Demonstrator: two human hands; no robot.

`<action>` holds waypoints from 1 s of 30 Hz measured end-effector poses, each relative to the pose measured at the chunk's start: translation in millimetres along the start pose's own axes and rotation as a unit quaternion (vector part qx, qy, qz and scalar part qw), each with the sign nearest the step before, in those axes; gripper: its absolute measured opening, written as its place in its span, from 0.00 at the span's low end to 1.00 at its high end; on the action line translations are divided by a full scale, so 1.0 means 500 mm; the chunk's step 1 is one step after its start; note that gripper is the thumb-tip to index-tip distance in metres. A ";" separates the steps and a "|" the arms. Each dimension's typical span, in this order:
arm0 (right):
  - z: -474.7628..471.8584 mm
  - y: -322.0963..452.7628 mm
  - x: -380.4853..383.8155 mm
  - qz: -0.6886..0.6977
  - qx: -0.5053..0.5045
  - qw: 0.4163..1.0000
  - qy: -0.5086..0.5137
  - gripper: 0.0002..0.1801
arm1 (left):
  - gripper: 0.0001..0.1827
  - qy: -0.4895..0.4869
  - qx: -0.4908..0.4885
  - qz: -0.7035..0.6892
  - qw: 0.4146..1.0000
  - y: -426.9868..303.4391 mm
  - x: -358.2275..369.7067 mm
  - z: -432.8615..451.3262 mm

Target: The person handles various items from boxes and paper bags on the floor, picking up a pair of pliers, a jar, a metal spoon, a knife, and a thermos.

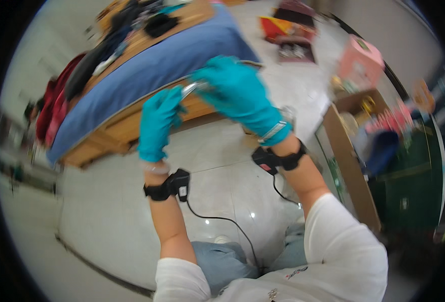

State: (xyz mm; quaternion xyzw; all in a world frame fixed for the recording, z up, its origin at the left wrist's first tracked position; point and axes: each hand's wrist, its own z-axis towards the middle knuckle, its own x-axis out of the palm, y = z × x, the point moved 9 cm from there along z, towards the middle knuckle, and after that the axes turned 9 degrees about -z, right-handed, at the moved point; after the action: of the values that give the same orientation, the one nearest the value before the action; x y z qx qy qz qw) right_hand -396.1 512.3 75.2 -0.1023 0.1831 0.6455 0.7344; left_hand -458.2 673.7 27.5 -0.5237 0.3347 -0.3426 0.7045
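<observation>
Both of my hands wear turquoise gloves and are raised in front of the bed. A small shiny silvery object spans the gap between them; motion blur hides what exactly it is. The fingertips of my left hand pinch its near end. My right hand is curled around its other end, with the fingers partly hidden. A clear bracelet circles my left wrist, and a metal watch band lies over the right glove's cuff. Black straps with cabled sensor boxes sit on both forearms.
A wooden bed frame with a blue sheet stands ahead, clothes heaped on it. To the right are an open cardboard box of mixed items, a pink box and a dark green surface. Bags lie on the tiled floor beyond.
</observation>
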 end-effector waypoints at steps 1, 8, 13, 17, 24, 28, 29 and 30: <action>-0.004 0.014 0.028 0.002 0.003 0.999 0.031 0.12 | 0.17 0.012 -0.005 0.007 1.000 0.007 0.002 -0.005; -0.067 -0.012 0.030 -0.113 0.014 0.965 0.238 0.09 | 0.18 0.135 -0.023 0.006 0.991 -0.008 0.118 -0.013; -0.133 -0.066 -0.085 -0.220 0.046 0.909 0.352 0.06 | 0.15 0.347 -0.008 0.035 0.937 -0.017 0.245 -0.063; -0.124 -0.182 -0.245 -0.354 0.067 0.870 0.337 0.05 | 0.14 0.332 -0.023 0.010 0.943 -0.025 0.212 -0.066; -0.329 -0.411 -0.332 -0.294 0.133 0.717 0.618 0.10 | 0.15 0.310 -0.052 -0.003 0.949 0.022 0.208 -0.039; -0.407 -0.471 -0.358 -0.328 0.166 0.650 0.665 0.11 | 0.15 0.333 -0.036 0.028 0.942 0.012 0.227 -0.055; -0.407 -0.478 -0.375 -0.344 0.186 0.643 0.659 0.11 | 0.16 0.331 -0.029 0.039 0.942 0.011 0.224 -0.055; -0.384 -0.474 -0.403 -0.342 0.156 0.679 0.631 0.12 | 0.16 0.330 -0.023 0.049 0.942 0.012 0.221 -0.055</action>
State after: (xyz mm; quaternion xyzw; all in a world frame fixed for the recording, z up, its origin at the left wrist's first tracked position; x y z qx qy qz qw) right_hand -208.9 219.9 -39.7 -0.4245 0.6531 0.0942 0.6200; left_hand -420.6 568.9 3.1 -0.3801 0.5814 -0.4539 0.5582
